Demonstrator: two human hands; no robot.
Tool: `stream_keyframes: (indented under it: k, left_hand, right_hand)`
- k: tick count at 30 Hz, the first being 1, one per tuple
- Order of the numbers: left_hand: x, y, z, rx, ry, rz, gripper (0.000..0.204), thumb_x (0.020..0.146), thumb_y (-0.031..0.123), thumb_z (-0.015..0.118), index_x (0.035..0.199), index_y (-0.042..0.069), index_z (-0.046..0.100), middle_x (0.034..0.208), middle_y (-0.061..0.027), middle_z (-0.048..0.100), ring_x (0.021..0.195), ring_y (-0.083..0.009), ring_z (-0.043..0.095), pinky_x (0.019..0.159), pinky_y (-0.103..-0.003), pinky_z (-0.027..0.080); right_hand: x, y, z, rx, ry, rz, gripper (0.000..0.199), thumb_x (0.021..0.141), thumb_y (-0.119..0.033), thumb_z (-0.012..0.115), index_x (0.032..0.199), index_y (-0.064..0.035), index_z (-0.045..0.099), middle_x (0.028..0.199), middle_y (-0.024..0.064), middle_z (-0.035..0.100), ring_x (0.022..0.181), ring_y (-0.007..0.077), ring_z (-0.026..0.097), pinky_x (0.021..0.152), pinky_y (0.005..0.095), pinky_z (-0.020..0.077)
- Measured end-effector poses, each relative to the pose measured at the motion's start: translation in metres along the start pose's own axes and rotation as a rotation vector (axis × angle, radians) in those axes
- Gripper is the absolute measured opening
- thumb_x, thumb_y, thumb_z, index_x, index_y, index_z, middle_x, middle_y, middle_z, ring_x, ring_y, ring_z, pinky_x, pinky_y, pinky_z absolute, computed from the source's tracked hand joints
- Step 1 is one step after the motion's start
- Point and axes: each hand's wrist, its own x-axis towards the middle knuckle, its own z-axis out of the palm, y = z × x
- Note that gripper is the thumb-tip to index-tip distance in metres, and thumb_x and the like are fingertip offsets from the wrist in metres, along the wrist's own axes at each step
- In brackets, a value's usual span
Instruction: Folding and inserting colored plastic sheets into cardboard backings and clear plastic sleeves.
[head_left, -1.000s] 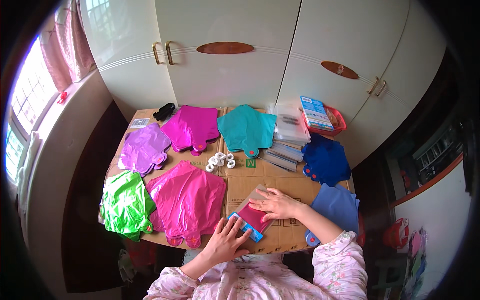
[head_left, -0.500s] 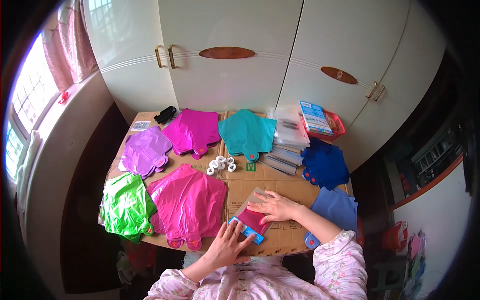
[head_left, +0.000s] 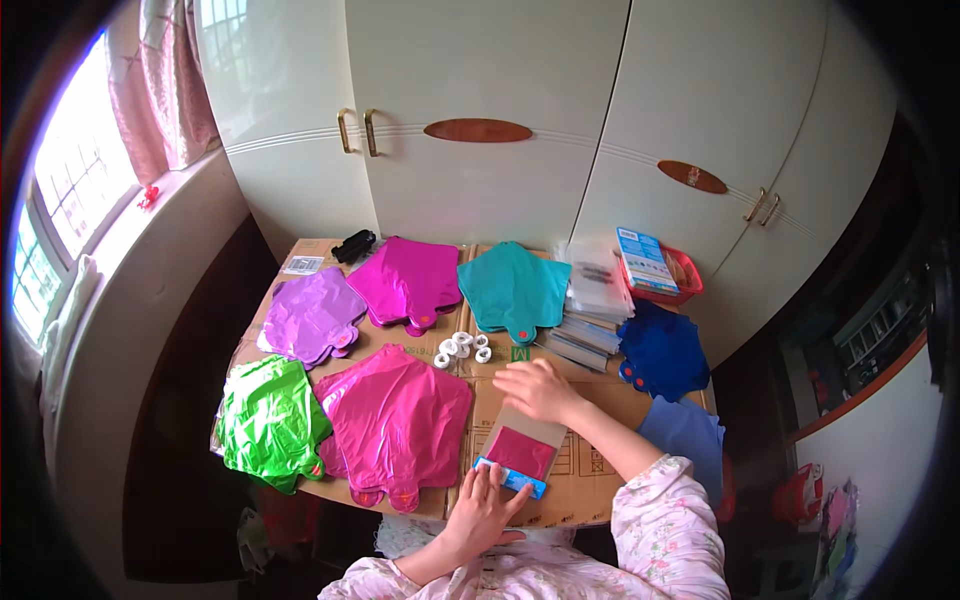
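Note:
A clear plastic bag with a blue header strip lies slanted near the table's front edge. Inside it is a folded dark pink foil piece. My left hand rests with spread fingers on the blue strip. At the bag's far end, my right hand reaches across with its fingers stretched leftward, somewhat bent; it covers that end of the bag. Just beyond the hand is a cluster of small white rolls. A stack of shiny pink foil balloons lies left of the bag.
Other flat foil stacks surround the work spot: green, lilac, magenta, teal, dark blue and light blue. Clear bags and a red basket stand at the back right, before white cabinets.
My right hand has moved forward off the pink foil piece to the bag's far end. My left hand stays on the blue strip. The whole view has shifted slightly.

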Motion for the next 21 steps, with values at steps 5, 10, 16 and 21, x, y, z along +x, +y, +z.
stream_keyframes:
  k: [5,10,16,21]
  left_hand:
    - [0.003,0.009,0.009,0.018,0.020,-0.068,0.089,0.068,0.065,0.065,0.143,0.026,0.037,0.131,-0.0364,0.042,0.116,-0.0497,0.046,0.102,-0.057,0.034]
    - [0.004,0.011,0.006,0.011,0.024,-0.070,0.087,0.069,0.065,0.065,0.142,0.026,0.039,0.130,-0.0364,0.042,0.117,-0.0498,0.046,0.102,-0.058,0.033]
    - [0.001,0.009,0.014,-0.029,0.021,-0.075,0.085,0.069,0.063,0.065,0.142,0.026,0.040,0.131,-0.0358,0.040,0.120,-0.0506,0.043,0.102,-0.059,0.032]
    - [0.002,0.010,0.014,-0.068,0.061,-0.063,0.090,0.068,0.059,0.069,0.144,0.022,0.037,0.132,-0.0386,0.038,0.115,-0.0501,0.045,0.102,-0.059,0.032]
  right_hand:
    - [0.062,0.003,0.024,0.026,0.253,0.179,0.022,0.080,-0.021,0.068,0.100,-0.0115,0.066,0.095,0.0029,0.061,0.099,0.0221,0.057,0.084,0.0387,0.0463]
    - [0.063,0.014,0.035,-0.039,0.252,0.153,0.008,0.079,-0.019,0.067,0.081,-0.0114,0.067,0.086,0.0011,0.059,0.091,0.0217,0.058,0.080,0.0390,0.0469]
    - [-0.001,-0.018,-0.006,0.101,0.062,0.069,0.010,0.081,-0.018,0.067,0.085,-0.0097,0.064,0.090,0.0060,0.059,0.089,0.0254,0.058,0.079,0.0378,0.0468]
    - [-0.052,-0.045,-0.016,0.382,-0.068,0.459,0.031,0.079,-0.012,0.068,0.100,-0.0053,0.047,0.104,0.0157,0.053,0.089,0.0361,0.059,0.076,0.0444,0.0491]
